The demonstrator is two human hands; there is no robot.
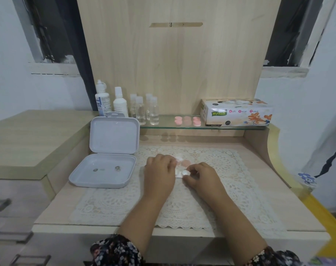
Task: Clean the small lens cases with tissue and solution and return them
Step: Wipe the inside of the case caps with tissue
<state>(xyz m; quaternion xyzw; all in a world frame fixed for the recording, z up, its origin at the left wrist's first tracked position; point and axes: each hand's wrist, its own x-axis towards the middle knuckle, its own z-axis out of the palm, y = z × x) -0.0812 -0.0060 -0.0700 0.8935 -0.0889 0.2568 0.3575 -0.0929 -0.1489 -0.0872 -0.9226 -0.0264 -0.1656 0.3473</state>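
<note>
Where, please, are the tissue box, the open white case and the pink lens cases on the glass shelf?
tissue box (238, 114): head view, front face.
open white case (103, 170): head view, tray floor.
pink lens cases (187, 120): head view, middle case.

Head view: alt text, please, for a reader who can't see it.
Two hands, left hand and right hand, handle a small lens case on a lace mat. An open white box lies left; bottles and a tissue box stand behind.

Pale wood desk (259, 189), lace mat (230, 198) on it, white open case (103, 169) (lid upright) at the mat's left edge
</note>
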